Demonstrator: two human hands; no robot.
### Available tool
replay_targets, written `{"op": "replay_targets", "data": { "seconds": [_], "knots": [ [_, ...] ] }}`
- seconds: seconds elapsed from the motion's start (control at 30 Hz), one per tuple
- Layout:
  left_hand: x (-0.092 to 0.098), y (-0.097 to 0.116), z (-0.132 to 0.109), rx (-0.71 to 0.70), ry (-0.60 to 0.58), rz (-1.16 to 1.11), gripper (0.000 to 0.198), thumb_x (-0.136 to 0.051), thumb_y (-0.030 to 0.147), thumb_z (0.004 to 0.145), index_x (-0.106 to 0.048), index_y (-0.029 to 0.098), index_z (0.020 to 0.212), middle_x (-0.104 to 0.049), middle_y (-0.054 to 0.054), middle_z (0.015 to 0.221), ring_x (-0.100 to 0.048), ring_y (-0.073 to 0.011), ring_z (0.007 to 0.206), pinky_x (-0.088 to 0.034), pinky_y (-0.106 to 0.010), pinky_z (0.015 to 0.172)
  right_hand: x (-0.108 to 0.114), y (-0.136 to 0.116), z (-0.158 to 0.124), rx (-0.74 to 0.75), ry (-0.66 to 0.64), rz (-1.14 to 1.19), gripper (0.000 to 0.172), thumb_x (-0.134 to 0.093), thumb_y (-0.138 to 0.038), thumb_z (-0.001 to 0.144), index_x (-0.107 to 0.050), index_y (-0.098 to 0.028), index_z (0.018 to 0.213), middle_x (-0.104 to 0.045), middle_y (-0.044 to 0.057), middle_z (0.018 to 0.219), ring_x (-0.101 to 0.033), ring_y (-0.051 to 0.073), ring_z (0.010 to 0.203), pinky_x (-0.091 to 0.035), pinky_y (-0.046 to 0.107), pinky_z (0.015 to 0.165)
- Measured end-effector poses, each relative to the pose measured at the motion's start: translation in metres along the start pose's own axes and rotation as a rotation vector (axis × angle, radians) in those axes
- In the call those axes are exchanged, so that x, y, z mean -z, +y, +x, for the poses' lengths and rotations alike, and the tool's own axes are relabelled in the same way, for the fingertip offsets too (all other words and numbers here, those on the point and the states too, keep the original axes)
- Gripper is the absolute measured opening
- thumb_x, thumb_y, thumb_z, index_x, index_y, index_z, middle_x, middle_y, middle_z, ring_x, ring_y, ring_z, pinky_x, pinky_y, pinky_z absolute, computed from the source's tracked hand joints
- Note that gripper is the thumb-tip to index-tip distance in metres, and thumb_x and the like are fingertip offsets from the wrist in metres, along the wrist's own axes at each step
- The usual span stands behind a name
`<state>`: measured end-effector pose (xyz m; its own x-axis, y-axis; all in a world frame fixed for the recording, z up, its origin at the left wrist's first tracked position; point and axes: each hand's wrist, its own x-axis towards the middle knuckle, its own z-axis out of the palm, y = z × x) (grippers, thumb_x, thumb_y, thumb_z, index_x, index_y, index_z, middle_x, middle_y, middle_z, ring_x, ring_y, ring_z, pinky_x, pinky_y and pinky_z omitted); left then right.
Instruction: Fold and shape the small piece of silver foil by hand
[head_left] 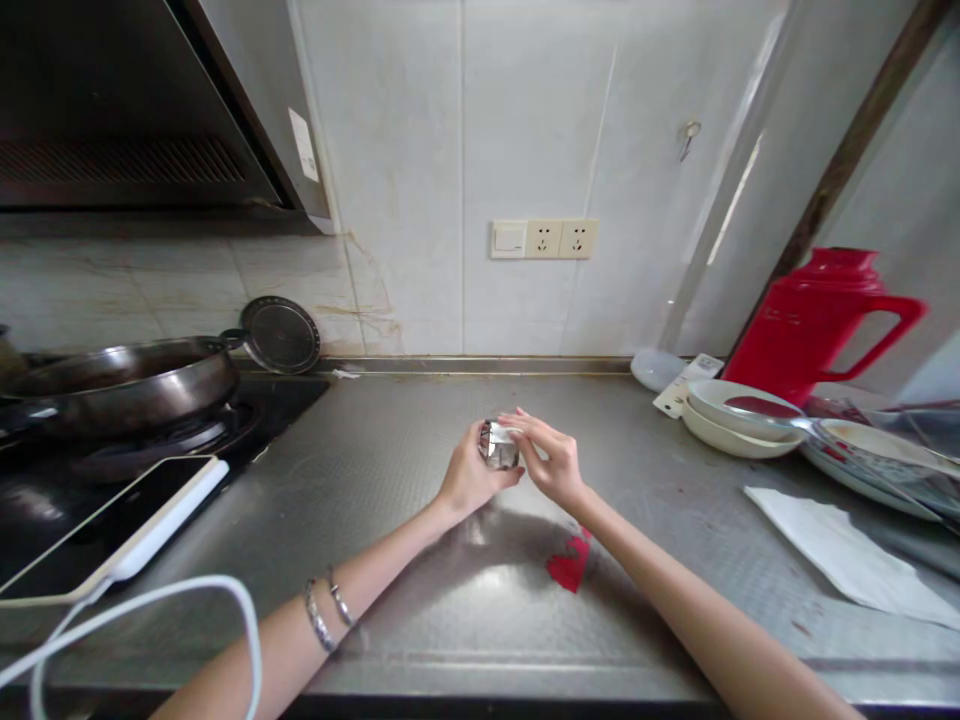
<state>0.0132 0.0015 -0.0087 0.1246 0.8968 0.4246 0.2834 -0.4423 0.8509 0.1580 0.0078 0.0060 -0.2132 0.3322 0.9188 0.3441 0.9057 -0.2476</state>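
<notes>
My left hand (471, 474) is wrapped round a small, shiny glass-like jar (501, 455) and holds it just above the counter. Dark and clear patches show on the jar, with a whitish patch (501, 434) near its top. My right hand (551, 455) comes from the other side, its fingers bent over the jar's upper right and touching it by the whitish patch. The fingers cover part of the jar, so its exact kind is unclear. On the metal counter (390, 480) below the right forearm lies a torn red scrap (570, 562).
A pan (142, 385) sits on the stove at left, near a tablet-like device (105, 530) with a white cable (150, 590). At right stand a red thermos (806, 325), stacked bowls (739, 425), a covered plate (877, 455) and a white paper sheet (847, 550).
</notes>
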Motion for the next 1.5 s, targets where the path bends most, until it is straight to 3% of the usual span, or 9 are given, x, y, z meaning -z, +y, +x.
{"op": "replay_targets", "data": {
  "seconds": [0.33,0.47,0.77,0.93,1.2,1.37,1.5],
  "knots": [
    [0.003,0.002,0.002,0.020,-0.001,-0.017,0.064,-0.080,0.029,0.057,-0.049,0.018,0.111,-0.067,-0.004,0.095,-0.065,-0.0171,0.081,-0.050,-0.027,0.072,0.004,0.013,0.004,-0.079,0.140,-0.132,0.022,-0.051,-0.018,0.091,-0.070,-0.022,0.100,-0.073,0.007,0.103,-0.068,0.023,0.101,-0.053,0.045,0.097],
    [0.004,0.004,0.003,0.050,0.008,0.046,0.061,-0.080,0.029,0.055,-0.051,0.017,0.108,-0.068,-0.004,0.093,-0.065,-0.0179,0.080,-0.049,-0.027,0.070,0.004,0.008,0.001,-0.014,0.007,-0.099,0.028,-0.048,-0.017,0.092,-0.067,-0.023,0.111,-0.071,0.006,0.109,-0.065,0.023,0.107,-0.054,0.043,0.097],
    [0.006,0.003,0.003,0.011,-0.013,0.095,0.048,-0.074,0.026,0.061,-0.054,0.019,0.103,-0.069,-0.006,0.097,-0.065,-0.0201,0.085,-0.050,-0.029,0.071,0.007,0.002,0.003,0.411,-0.258,-0.171,0.037,-0.047,-0.009,0.089,-0.057,-0.015,0.124,-0.068,0.013,0.114,-0.057,0.024,0.119,-0.047,0.047,0.104],
    [0.003,0.002,0.002,0.118,-0.022,0.140,0.050,-0.078,0.027,0.055,-0.056,0.018,0.098,-0.068,-0.003,0.083,-0.064,-0.0186,0.072,-0.047,-0.027,0.061,0.012,0.009,0.005,0.312,-0.201,-0.221,0.032,-0.047,-0.012,0.090,-0.060,-0.017,0.119,-0.070,0.012,0.109,-0.059,0.025,0.116,-0.047,0.050,0.102],
    [0.007,-0.001,0.003,0.022,-0.038,0.071,0.052,-0.076,0.029,0.060,-0.055,0.018,0.106,-0.070,-0.005,0.093,-0.066,-0.0200,0.079,-0.051,-0.027,0.064,0.005,-0.001,0.001,0.380,-0.288,-0.121,0.035,-0.047,-0.009,0.089,-0.057,-0.016,0.122,-0.069,0.012,0.113,-0.056,0.023,0.119,-0.047,0.044,0.104],
    [0.004,0.001,0.005,0.091,-0.026,0.112,0.055,-0.078,0.030,0.057,-0.057,0.017,0.106,-0.069,-0.004,0.088,-0.065,-0.0193,0.075,-0.050,-0.028,0.067,0.011,0.009,0.003,0.230,-0.178,-0.162,0.029,-0.047,-0.012,0.091,-0.062,-0.019,0.115,-0.071,0.011,0.107,-0.062,0.026,0.112,-0.049,0.048,0.102],
    [0.005,0.003,0.007,0.100,-0.055,-0.020,0.052,-0.075,0.029,0.062,-0.057,0.016,0.109,-0.069,-0.004,0.093,-0.064,-0.0189,0.081,-0.049,-0.028,0.074,0.010,0.013,0.002,0.133,-0.120,-0.175,0.030,-0.048,-0.011,0.090,-0.064,-0.021,0.113,-0.071,0.013,0.106,-0.063,0.026,0.111,-0.049,0.041,0.103]
  ]
}}
